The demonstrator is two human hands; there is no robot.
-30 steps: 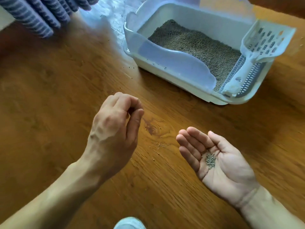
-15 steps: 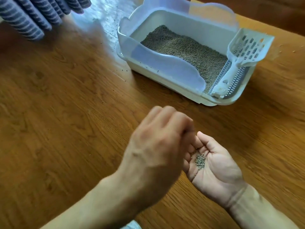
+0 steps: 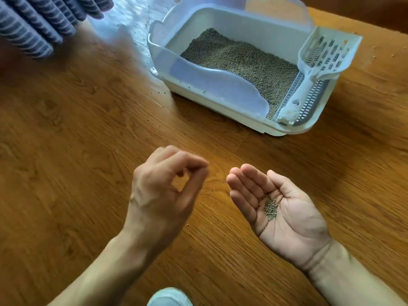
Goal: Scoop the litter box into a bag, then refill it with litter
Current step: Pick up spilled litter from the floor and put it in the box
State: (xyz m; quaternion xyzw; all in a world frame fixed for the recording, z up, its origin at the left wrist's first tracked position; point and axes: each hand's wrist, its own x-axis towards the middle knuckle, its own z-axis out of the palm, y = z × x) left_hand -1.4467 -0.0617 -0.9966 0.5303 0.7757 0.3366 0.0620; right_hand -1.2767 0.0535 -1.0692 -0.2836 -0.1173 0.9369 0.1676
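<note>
Litter pellets (image 3: 270, 209): small grey heap, cupped in right hand (image 3: 280, 212), palm up, fingers nearly straight. Left hand (image 3: 164, 195): just left of it, fingertips bunched against thumb; contents cannot be told. Wooden floor (image 3: 66, 140): scattered grains. Litter box (image 3: 220, 102): far right, white, grey litter inside; slotted scoop (image 3: 318, 62) at its right end. Striped fabric (image 3: 33, 25): far left.

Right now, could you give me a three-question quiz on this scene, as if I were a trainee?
1. True or false: the scoop lies on the floor.
2. Which hand holds litter grains in its palm?
A. left hand
B. right hand
3. Fill in: the litter box holds grey ____.

Key: 1 false, it rests in the box; 2 B; 3 litter.
</note>
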